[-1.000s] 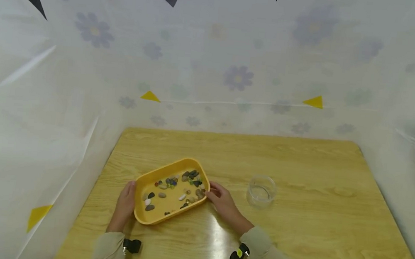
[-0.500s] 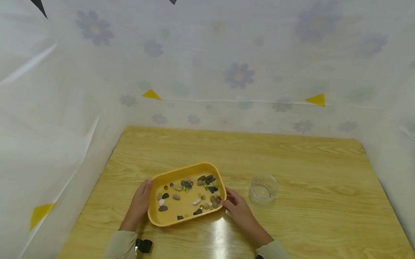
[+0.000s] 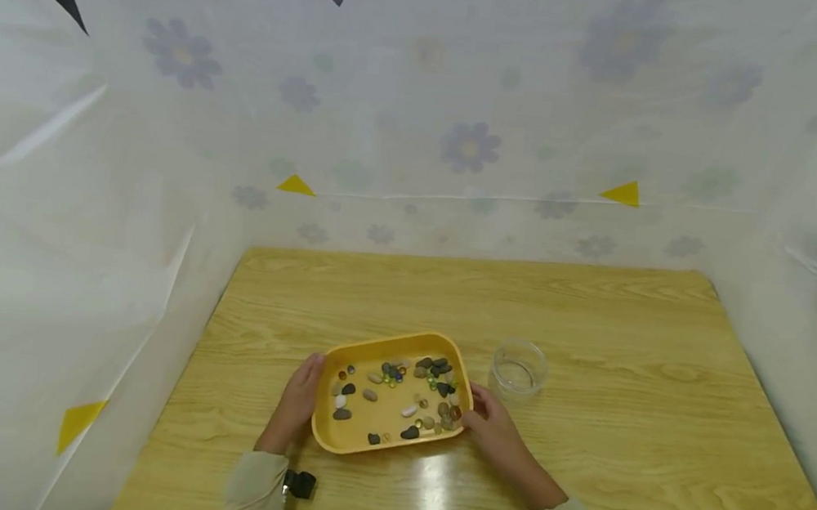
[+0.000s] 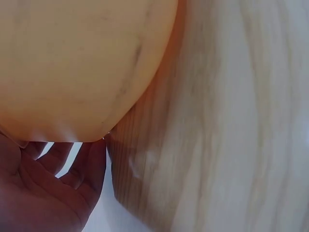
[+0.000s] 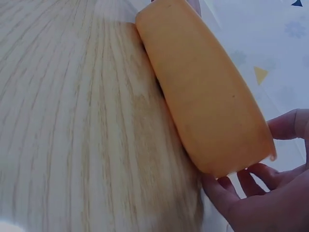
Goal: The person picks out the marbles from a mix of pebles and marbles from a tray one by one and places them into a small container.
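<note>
A yellow tray (image 3: 360,448) lies on the wooden table (image 3: 617,464), and loose in it are several small pebbles and glass marbles (image 3: 403,390). My left hand (image 3: 297,400) grips the tray's left end. My right hand (image 3: 498,436) grips its right end. The left wrist view shows the tray's outer wall (image 4: 72,63) with my left hand's fingers (image 4: 43,193) curled beneath it. In the right wrist view the tray's side (image 5: 207,96) fills the middle, and my right hand (image 5: 270,203) has its thumb above the corner and its fingers below.
A small clear glass jar (image 3: 518,370) stands just right of the tray, with nothing visible inside. A translucent flowered sheet (image 3: 463,145) walls in the table at the back and on both sides. Bare wood (image 3: 448,300) lies behind the tray.
Both hands have slid the tray to the right and slightly nearer, close to the glass jar. The pebbles have shifted a little inside it.
</note>
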